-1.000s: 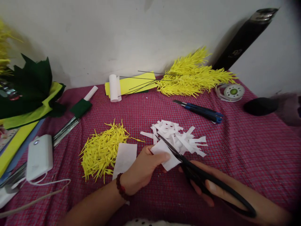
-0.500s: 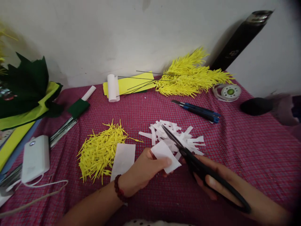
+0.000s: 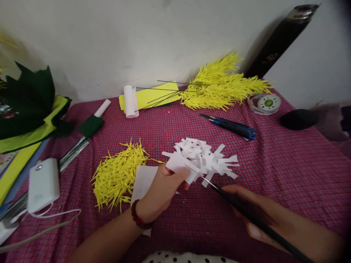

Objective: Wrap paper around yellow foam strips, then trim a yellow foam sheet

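My left hand (image 3: 161,190) pinches a small white paper piece (image 3: 179,167) above the red checked cloth (image 3: 287,171). My right hand (image 3: 271,219) grips black scissors (image 3: 246,213) whose blades point up-left and meet the paper's lower right edge. Just beyond lies a pile of cut white paper strips (image 3: 205,157). A flat white paper rectangle (image 3: 142,180) lies under my left wrist, beside a heap of yellow shredded strips (image 3: 119,173).
A blue utility knife (image 3: 230,126), a tape roll (image 3: 264,103), yellow fringed stems (image 3: 222,87) with thin wires, a white roll (image 3: 130,101) on yellow sheets, and a black tube (image 3: 276,40) stand at the back. Left: green felt (image 3: 30,98), white power bank (image 3: 42,184).
The scissors have closed and swung lower, now seen edge-on. My left hand has lifted the paper piece up and left toward the strip pile.
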Tool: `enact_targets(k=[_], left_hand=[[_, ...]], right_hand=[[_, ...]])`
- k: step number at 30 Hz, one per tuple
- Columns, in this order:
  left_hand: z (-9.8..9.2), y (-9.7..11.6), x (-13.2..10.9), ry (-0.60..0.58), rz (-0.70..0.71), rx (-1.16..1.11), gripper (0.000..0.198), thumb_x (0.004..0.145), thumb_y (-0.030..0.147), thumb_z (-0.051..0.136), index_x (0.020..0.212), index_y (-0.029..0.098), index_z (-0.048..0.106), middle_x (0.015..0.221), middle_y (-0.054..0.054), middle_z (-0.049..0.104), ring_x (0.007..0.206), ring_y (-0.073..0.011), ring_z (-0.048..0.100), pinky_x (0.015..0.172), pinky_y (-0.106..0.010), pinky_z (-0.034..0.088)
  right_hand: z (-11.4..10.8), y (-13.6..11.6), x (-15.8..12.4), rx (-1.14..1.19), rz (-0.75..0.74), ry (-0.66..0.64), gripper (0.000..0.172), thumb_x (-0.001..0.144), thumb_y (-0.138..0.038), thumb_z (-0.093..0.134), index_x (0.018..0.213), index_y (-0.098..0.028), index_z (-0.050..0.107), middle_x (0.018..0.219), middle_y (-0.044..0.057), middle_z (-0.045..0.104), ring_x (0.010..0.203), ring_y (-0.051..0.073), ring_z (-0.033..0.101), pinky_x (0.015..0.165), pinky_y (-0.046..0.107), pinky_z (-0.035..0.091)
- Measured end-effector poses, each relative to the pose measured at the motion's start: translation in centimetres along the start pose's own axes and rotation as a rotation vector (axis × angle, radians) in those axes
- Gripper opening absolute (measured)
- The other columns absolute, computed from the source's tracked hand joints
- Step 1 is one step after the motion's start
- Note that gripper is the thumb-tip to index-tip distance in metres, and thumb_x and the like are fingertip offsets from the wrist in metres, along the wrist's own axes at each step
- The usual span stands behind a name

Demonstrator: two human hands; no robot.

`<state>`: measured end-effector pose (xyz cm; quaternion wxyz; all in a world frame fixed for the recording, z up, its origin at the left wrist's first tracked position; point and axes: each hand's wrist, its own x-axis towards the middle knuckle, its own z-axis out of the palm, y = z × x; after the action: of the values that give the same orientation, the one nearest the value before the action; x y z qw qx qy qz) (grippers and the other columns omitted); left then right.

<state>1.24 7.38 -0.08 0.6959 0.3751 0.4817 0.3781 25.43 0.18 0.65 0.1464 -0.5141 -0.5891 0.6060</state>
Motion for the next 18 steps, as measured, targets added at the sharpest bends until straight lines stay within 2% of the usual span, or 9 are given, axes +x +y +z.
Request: enact_targets(k=[3,9,18], left_hand=[[0.3,0.1,0.0,0.010,-0.014,0.005,0.015,0.071,0.030,0.067,0.072,0.015,0.062,0.060,0.003,0.057,0.047,-0.0060,0.045,0.045,-0.019,0.039],[0.8,0.3,0.0,0.007,-0.049,-0.046,0.012,0.068,0.027,0.066,0.073,0.016,0.065,0.060,0.003,0.058,0.047,-0.0061,0.046,0.043,-0.018,0.038],[0.6,0.1,0.0,-0.020,-0.062,-0.062,0.010,0.070,0.026,0.064,0.071,0.016,0.066,0.062,0.001,0.061,0.049,-0.0070,0.048,0.045,-0.019,0.040]], right_hand=[[0.1,-0.9,0.8,0.029,0.080,-0.067,0.065,0.081,-0.043,0.061,0.138,-0.020,0.042,0.130,0.011,0.058,0.113,0.028,0.059,0.095,0.034,0.050],[0.3,-1.3,1.4,-0.031,0.093,0.008,0.061,0.077,-0.036,0.066,0.133,-0.024,0.047,0.126,0.006,0.061,0.113,0.028,0.058,0.095,0.035,0.049],[0.4,-1.2,1.4,-0.060,0.043,0.080,0.054,0.076,-0.038,0.067,0.128,-0.025,0.056,0.118,0.005,0.066,0.105,0.027,0.063,0.086,0.033,0.054]])
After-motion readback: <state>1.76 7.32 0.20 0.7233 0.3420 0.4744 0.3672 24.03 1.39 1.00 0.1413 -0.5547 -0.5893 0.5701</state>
